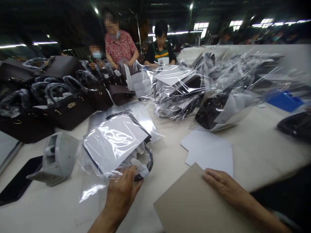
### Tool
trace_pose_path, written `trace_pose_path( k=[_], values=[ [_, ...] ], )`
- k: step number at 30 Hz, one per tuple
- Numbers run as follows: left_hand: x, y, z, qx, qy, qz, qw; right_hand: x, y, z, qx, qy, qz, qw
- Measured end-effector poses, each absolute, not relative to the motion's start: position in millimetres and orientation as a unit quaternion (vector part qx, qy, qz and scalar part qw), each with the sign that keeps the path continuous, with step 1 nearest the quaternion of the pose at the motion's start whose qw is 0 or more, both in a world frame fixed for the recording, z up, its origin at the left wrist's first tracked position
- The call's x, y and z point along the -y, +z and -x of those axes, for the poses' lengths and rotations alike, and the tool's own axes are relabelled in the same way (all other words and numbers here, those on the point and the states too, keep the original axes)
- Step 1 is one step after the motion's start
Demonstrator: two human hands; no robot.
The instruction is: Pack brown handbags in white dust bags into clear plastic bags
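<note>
My left hand (123,187) is closed on the near edge of a handbag (143,173) in a clear plastic bag (88,191). This handbag lies on the table, with a white sheet (116,139) over its side, a dark handle at its right and white paper showing at its opening. My right hand (223,184) holds a stiff grey-brown cardboard sheet (194,204) by its right edge, fingers on top; its thumb is hidden. White paper pieces (210,150) lie on the table just beyond the cardboard.
A grey tape dispenser (58,158) stands at left beside a dark flat object (20,178). Dark handbags (68,111) crowd the back left. Plastic-wrapped bags (179,90) are heaped across the white table (167,145). Farther right lies a blue object (284,100). Several people are across the table.
</note>
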State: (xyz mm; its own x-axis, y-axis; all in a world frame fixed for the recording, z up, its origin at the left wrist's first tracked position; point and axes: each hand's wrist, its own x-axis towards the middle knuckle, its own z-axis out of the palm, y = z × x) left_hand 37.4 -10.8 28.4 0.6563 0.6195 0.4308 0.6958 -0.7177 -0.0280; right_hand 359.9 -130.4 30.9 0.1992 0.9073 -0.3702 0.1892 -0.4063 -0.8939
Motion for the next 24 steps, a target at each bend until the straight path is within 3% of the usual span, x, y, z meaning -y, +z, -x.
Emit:
trace_pose_path(
  k=[4, 8, 14, 19, 24],
  values=[
    [-2.1, 51.2, -26.8, 0.348, -0.236, 0.906, 0.052, 120.4, 32.4, -356.7, 0.313, 0.581, 0.621, 0.423],
    [-19.6, 91.4, -22.2, 0.471, -0.236, 0.849, -0.048, 87.8, 66.5, -346.1, 0.351, 0.650, 0.519, 0.429],
    [-27.6, 118.0, -30.7, 0.541, -0.205, 0.809, -0.106, 24.1, 97.5, -283.6, 0.546, 0.520, 0.544, 0.369],
    [-24.7, 111.8, -33.7, 0.513, -0.176, 0.834, -0.103, -16.6, 91.2, -264.5, 0.425, 0.580, 0.613, 0.328],
    [-23.5, 107.3, -35.0, 0.503, -0.151, 0.847, -0.084, -47.3, 69.3, -249.0, 0.395, 0.545, 0.650, 0.353]
  ],
)
